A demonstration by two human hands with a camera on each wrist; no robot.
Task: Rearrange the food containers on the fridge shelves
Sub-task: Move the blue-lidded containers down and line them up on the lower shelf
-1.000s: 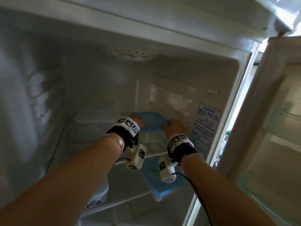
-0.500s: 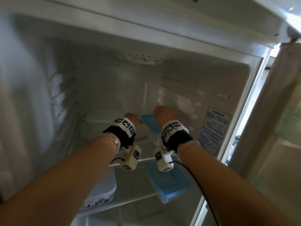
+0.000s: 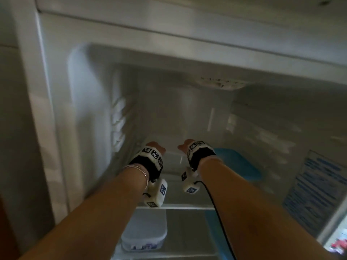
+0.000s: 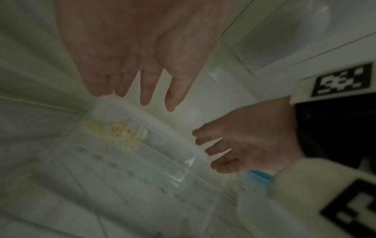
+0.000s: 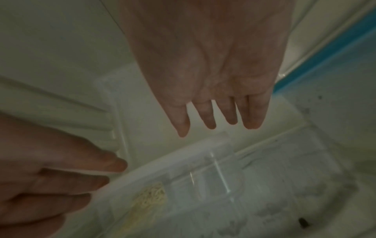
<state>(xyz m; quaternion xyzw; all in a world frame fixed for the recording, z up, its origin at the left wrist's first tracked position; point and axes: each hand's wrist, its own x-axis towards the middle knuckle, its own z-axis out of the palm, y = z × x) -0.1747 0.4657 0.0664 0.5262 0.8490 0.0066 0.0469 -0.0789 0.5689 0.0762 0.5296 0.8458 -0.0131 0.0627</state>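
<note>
A clear container with a little yellowish food in it stands at the back of the top fridge shelf. My left hand and right hand reach in on either side of it, fingers straight, holding nothing. In the left wrist view the left hand's fingers hover over the container's far corner, with the right hand beside its right edge. In the right wrist view the clear container lies below the right hand's fingers. A blue-lidded container sits on the same shelf, to the right of my right wrist.
On the shelf below stand a grey-lidded container at the left and a blue container, mostly hidden by my right arm. A blue label is on the right inner wall. The left fridge wall is close to my left hand.
Both hands came off the blue-lidded container and moved left and deeper, to either side of the clear container. The head view swung left.
</note>
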